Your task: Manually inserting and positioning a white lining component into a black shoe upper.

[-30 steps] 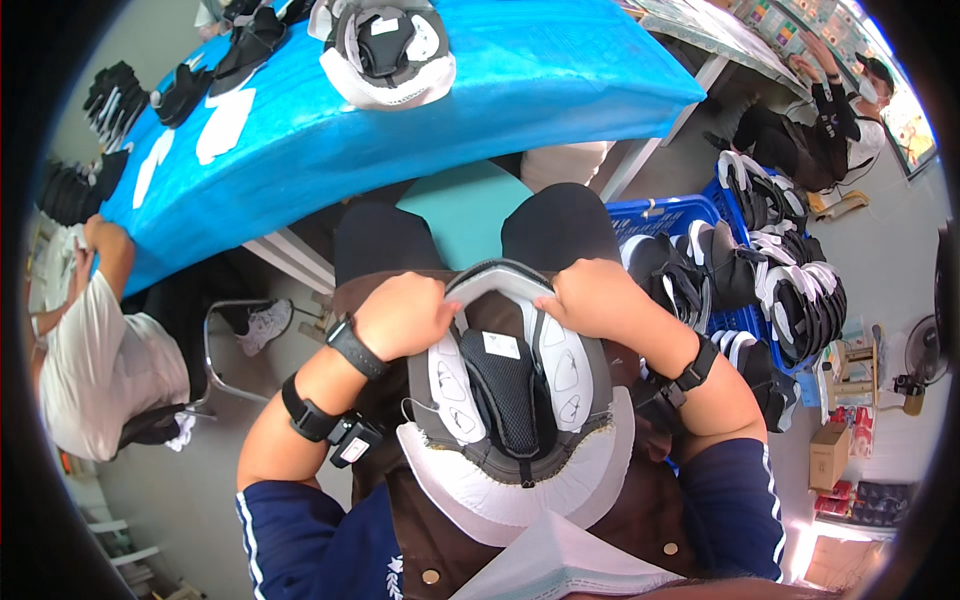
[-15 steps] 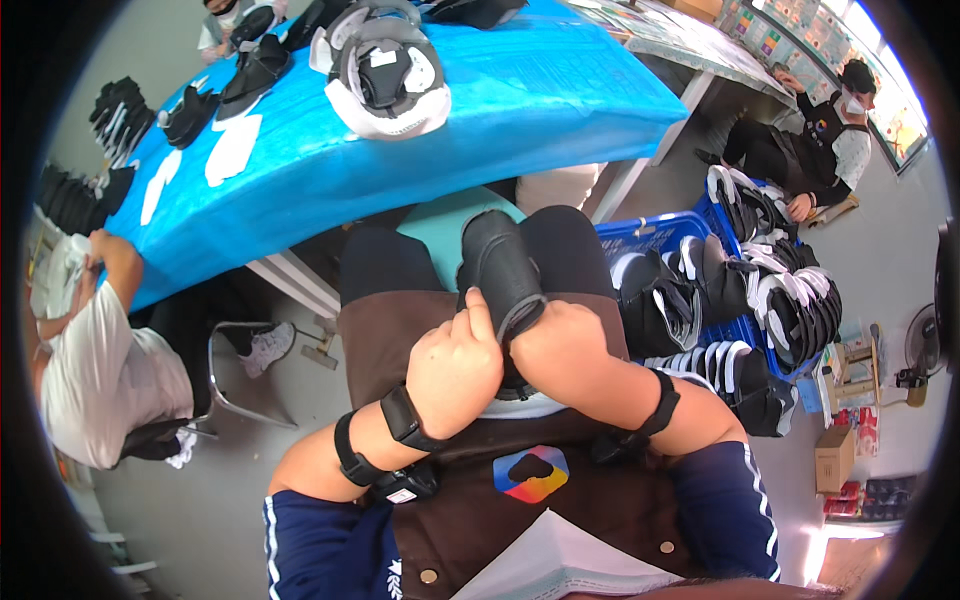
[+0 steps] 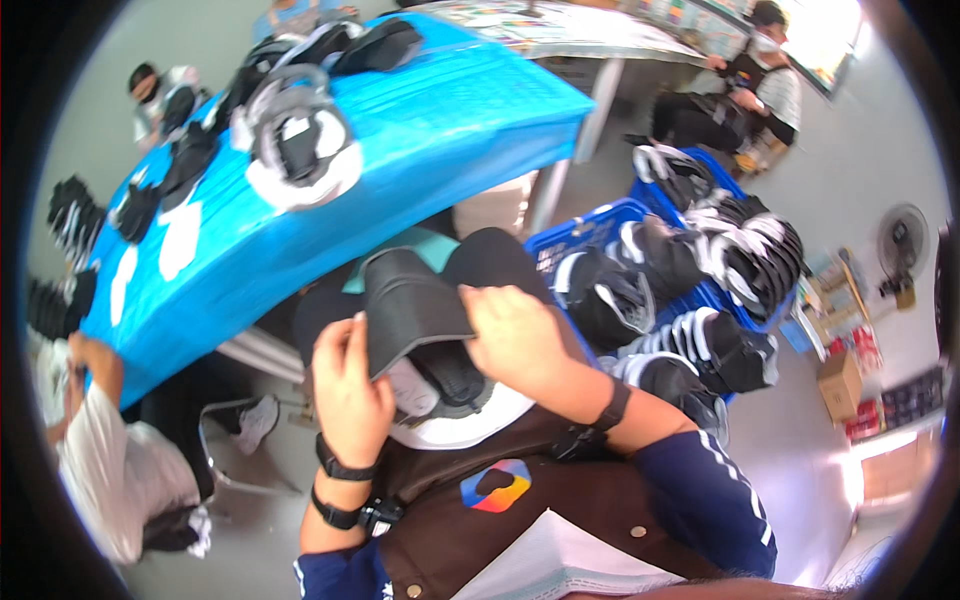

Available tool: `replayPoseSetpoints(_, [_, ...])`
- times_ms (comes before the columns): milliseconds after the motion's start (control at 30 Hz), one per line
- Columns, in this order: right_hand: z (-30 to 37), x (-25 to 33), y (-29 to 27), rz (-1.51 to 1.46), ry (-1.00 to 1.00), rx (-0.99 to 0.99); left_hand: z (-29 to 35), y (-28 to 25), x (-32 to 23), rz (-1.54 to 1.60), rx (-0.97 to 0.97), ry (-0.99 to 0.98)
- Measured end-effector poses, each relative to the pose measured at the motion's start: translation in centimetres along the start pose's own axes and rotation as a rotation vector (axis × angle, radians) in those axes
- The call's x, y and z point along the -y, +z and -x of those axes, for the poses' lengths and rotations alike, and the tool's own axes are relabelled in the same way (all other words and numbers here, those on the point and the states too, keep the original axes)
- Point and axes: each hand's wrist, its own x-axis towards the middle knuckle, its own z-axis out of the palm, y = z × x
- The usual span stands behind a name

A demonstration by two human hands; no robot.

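Observation:
A cap with a black curved brim lies over my lap, the brim pointing away from me. My left hand is closed on the brim's left edge, fingers on top. On the opposite edge my right hand pinches the brim, its thumb hidden. Between the hands the brim arches upward. Beneath it, the dark inner band and part of the white crown show against my brown apron.
A blue-covered table stands ahead, with an upturned cap and other caps on it. At my right, stacked caps fill blue baskets. People sit at far left and far right. A fan stands at the right.
The brim was rolled into a narrow tube with my hands close together; now it is spread wider and my hands are farther apart. The view has shifted to the right.

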Motion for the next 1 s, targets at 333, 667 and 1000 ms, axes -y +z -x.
replayPoseSetpoints(333, [-0.3, 1.7, -2.0, -0.133, -0.261, -0.297, -0.7, -2.6, -4.3, 0.057, 0.095, 0.067])
replayPoseSetpoints(667, [-0.2, 1.6, -0.4, -0.068, -0.277, -0.394, -1.3, 0.3, -2.8, -0.254, -0.121, 0.285])
replayPoseSetpoints(1000, [1.1, -3.0, 1.3, -0.184, -0.001, -0.081, -0.9, 2.1, -0.6, -0.244, -0.012, 0.109])
